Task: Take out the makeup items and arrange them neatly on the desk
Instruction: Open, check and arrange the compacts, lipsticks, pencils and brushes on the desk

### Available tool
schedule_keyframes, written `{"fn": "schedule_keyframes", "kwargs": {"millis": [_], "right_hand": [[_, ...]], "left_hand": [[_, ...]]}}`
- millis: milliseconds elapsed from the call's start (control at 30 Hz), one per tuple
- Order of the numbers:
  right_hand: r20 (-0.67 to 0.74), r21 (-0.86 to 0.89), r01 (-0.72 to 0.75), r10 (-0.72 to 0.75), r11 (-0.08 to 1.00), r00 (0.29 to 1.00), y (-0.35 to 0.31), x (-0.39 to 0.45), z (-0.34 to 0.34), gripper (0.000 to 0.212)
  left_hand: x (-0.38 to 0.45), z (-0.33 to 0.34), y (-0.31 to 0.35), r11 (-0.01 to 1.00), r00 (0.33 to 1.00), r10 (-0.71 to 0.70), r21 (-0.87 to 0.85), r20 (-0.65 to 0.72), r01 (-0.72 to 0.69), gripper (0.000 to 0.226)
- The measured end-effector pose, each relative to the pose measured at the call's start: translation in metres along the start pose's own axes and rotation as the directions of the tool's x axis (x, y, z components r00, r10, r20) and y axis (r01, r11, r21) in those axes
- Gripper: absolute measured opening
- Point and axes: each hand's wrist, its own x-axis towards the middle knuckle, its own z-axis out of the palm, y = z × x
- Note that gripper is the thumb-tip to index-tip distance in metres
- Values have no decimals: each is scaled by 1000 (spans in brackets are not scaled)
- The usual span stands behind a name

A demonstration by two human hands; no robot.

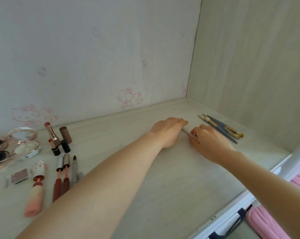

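Both hands meet at the back right of the pale desk [171, 178]. My left hand [168, 131] lies palm down, fingers stretched over a flat white item [187, 130]. My right hand [209, 140] pinches that item's near end with curled fingers. Most of the white item is hidden under the hands. Just right of them lie several blue-handled makeup brushes [221, 127], side by side. At the left stand two open lipsticks [51, 133] with their caps [65, 135], and lip glosses [62, 176] lie in a row.
Open compacts and mirrors [23, 142] sit at the far left, with a small eyeshadow pan [19, 175] and a peach tube [36, 194] in front. A wall with cartoon stickers [126, 98] backs the desk. A pink bag [270, 223] lies below the desk's right edge.
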Motion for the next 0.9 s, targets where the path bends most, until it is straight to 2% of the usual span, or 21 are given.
{"fn": "schedule_keyframes", "kwargs": {"millis": [133, 333, 500, 700, 900], "right_hand": [[6, -14, -10, 10, 1000, 1000, 2, 4, 2, 24], [-3, -2, -7, 7, 1000, 1000, 3, 8, 5, 22], [9, 19, 7, -7, 1000, 1000, 4, 6, 2, 24], [2, 7, 20, -20, 1000, 1000, 3, -2, -3, 27], [-59, 28, 65, -63, 997, 996, -9, -22, -16, 23]], "left_hand": [[10, 3, -9, 998, 997, -58, 41, 52, 56, 59], [13, 7, -14, 996, 999, -41, 77, -18, 42, 52], [11, 8, -19, 994, 998, -37, 98, -59, 42, 35], [-3, 3, -31, 994, 993, -107, -30, -48, 105, 21], [-43, -17, -35, 947, 989, -144, -295, -33, 128, 12]]}}
